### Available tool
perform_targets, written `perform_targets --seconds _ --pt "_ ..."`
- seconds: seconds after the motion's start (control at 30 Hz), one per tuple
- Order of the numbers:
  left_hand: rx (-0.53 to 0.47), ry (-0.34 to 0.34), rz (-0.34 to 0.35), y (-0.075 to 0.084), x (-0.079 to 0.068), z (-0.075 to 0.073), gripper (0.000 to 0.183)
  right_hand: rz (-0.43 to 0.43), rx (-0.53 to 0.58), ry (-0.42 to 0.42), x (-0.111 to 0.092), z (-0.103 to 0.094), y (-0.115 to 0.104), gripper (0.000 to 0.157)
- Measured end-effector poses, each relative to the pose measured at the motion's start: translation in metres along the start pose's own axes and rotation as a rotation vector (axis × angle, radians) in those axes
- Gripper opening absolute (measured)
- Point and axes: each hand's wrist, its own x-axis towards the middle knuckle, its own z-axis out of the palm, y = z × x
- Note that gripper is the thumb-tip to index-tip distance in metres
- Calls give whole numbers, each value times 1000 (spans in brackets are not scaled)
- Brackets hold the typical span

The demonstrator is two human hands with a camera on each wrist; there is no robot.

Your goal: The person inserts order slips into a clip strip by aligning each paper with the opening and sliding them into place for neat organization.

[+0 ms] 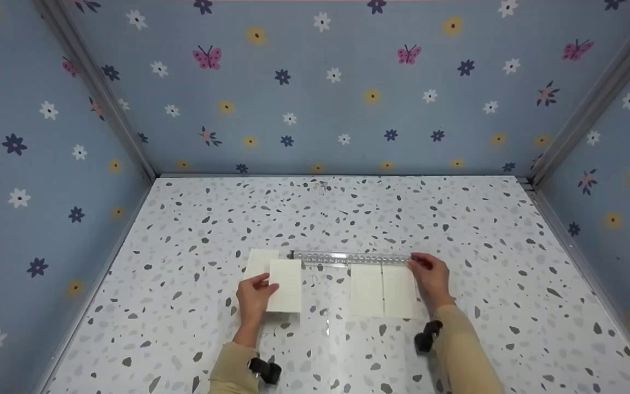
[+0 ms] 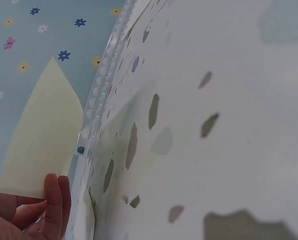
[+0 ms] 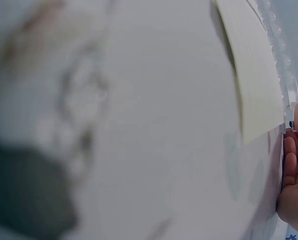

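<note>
My left hand point(image 1: 255, 298) pinches a pale yellow paper sheet point(image 1: 286, 285) between thumb and fingers. In the left wrist view this sheet point(image 2: 44, 135) is raised off the table. Partly hidden behind it lies another yellow sheet point(image 1: 259, 261). A clear plastic ruler point(image 1: 348, 258) with a row of round shapes stretches across the table. Its right end is pinched by my right hand point(image 1: 431, 276); the right wrist view has the thumb against the ruler's end point(image 3: 293, 95). Below the ruler, two yellow sheets, one at left point(image 1: 367, 290) and one at right point(image 1: 400, 293), lie side by side.
The white speckled tabletop point(image 1: 320, 219) is bounded by blue flowered panels at the back point(image 1: 337, 109), left point(image 1: 47, 180) and right point(image 1: 616, 180). Metal posts stand in both back corners. A black wrist device point(image 1: 264, 371) sits on the left sleeve, another point(image 1: 427, 336) on the right.
</note>
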Motion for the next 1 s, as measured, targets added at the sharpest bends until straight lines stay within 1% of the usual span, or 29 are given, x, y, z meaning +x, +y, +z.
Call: perform_targets --seconds 0.1,0.37,0.67,0.87,1.0 --pt "-11 -15 -3 -1 -1 3 32 -51 -23 16 1 0 1 27" --pt "9 -43 2 -1 0 10 30 -6 -28 4 1 1 1 27" --pt "26 -65 -10 -1 4 16 31 37 1 -4 1 2 2 27" --pt "42 -67 3 1 5 20 30 39 -13 -8 0 2 1 27" --pt "51 -69 17 2 6 23 29 17 -19 -13 -1 1 0 28"
